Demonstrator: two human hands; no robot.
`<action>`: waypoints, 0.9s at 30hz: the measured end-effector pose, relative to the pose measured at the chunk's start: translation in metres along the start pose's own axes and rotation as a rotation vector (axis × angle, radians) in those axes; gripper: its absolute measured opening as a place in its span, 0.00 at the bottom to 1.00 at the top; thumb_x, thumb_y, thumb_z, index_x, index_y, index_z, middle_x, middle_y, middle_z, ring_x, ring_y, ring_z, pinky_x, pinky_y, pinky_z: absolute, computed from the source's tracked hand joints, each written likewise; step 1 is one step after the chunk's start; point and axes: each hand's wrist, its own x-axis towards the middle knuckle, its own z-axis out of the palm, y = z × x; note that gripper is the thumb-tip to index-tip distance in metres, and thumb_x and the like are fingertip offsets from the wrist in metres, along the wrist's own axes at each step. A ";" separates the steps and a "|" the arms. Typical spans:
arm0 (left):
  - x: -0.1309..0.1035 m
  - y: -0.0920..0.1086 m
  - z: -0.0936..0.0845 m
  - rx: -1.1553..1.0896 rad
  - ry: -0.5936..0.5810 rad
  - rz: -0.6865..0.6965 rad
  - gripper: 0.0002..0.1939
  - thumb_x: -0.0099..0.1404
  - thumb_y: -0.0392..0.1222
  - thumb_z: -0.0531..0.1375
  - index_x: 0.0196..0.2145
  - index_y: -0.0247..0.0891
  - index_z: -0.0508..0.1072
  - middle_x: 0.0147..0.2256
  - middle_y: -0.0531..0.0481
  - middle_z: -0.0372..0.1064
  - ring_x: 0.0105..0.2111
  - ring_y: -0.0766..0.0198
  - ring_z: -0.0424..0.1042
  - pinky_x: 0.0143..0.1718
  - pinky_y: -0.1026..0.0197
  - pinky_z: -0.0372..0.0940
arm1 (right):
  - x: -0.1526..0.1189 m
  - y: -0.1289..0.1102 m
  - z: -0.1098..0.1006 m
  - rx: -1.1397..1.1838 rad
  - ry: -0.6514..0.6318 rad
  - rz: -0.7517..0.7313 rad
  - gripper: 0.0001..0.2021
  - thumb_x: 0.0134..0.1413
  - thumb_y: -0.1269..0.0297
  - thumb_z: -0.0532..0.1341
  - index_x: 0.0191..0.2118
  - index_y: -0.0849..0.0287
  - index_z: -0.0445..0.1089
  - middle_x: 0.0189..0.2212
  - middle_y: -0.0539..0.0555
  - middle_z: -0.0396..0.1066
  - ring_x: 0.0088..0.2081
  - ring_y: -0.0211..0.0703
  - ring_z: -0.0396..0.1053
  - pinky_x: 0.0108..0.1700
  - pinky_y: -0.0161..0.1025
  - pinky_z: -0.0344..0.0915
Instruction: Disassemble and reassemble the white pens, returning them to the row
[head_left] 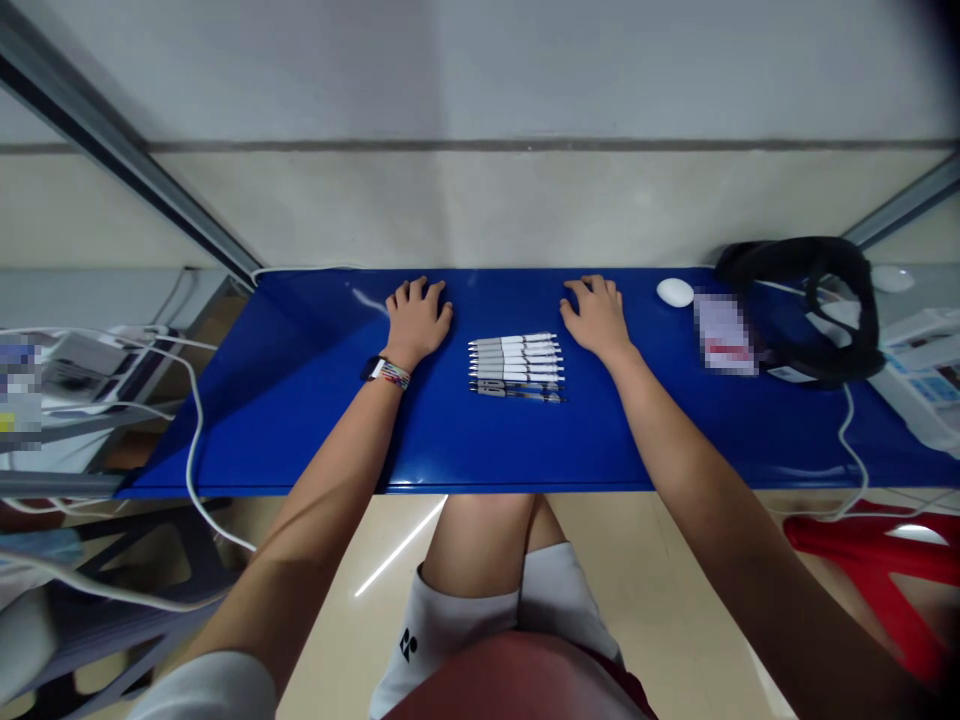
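Several pens [517, 362] lie side by side in a close row on the blue tabletop [517, 440], tips pointing left. Most have white and grey barrels; those nearest me look darker and clear. My left hand [417, 318] rests flat to the left of the row, fingers spread, with a dark watch and a patterned band at the wrist. To the right of the pens, my right hand [596, 312] lies palm down with its fingers apart. Neither hand touches a pen.
Right of my right hand are a white rounded object [675, 292], a blurred-out packet [724, 335] and a black strap-like headset [806, 310]. A white cable [196, 420] hangs over the left side. A wall stands behind the table; a red stool [862, 560] is at lower right.
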 end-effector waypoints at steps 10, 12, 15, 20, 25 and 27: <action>0.000 0.000 0.000 -0.003 0.014 0.000 0.33 0.77 0.55 0.46 0.73 0.42 0.64 0.74 0.38 0.55 0.73 0.36 0.52 0.72 0.33 0.50 | 0.000 0.000 -0.001 -0.002 -0.020 0.002 0.24 0.74 0.58 0.52 0.67 0.62 0.71 0.66 0.73 0.65 0.66 0.74 0.61 0.65 0.68 0.60; 0.000 -0.001 0.001 -0.019 0.023 0.007 0.33 0.77 0.54 0.47 0.73 0.42 0.65 0.74 0.37 0.56 0.73 0.34 0.52 0.72 0.31 0.50 | 0.000 0.000 -0.001 0.005 -0.013 0.001 0.24 0.73 0.58 0.53 0.66 0.62 0.71 0.65 0.72 0.65 0.66 0.74 0.62 0.65 0.69 0.60; 0.001 -0.003 0.003 -0.046 0.036 0.015 0.32 0.77 0.54 0.48 0.73 0.42 0.65 0.74 0.36 0.56 0.73 0.32 0.52 0.71 0.29 0.49 | -0.001 0.000 0.000 0.029 0.007 -0.002 0.24 0.73 0.58 0.54 0.65 0.62 0.72 0.65 0.72 0.66 0.65 0.74 0.62 0.65 0.69 0.60; 0.002 -0.004 0.006 -0.067 0.059 0.020 0.32 0.76 0.53 0.49 0.72 0.40 0.67 0.73 0.35 0.58 0.72 0.32 0.53 0.71 0.30 0.49 | 0.000 0.001 0.001 0.043 0.014 -0.005 0.23 0.72 0.59 0.55 0.65 0.62 0.73 0.64 0.72 0.66 0.65 0.74 0.62 0.66 0.69 0.60; 0.003 -0.006 0.008 -0.088 0.075 0.024 0.31 0.76 0.52 0.51 0.71 0.41 0.68 0.73 0.35 0.58 0.72 0.32 0.53 0.71 0.30 0.49 | 0.000 0.003 0.005 0.053 0.037 -0.014 0.23 0.72 0.58 0.55 0.64 0.62 0.73 0.64 0.72 0.67 0.65 0.74 0.62 0.65 0.70 0.60; 0.003 -0.007 0.009 -0.095 0.082 0.029 0.31 0.76 0.52 0.51 0.71 0.41 0.68 0.72 0.34 0.59 0.72 0.31 0.54 0.70 0.29 0.49 | 0.000 0.004 0.006 0.055 0.056 -0.020 0.23 0.72 0.58 0.55 0.64 0.62 0.74 0.63 0.72 0.67 0.64 0.73 0.63 0.64 0.70 0.61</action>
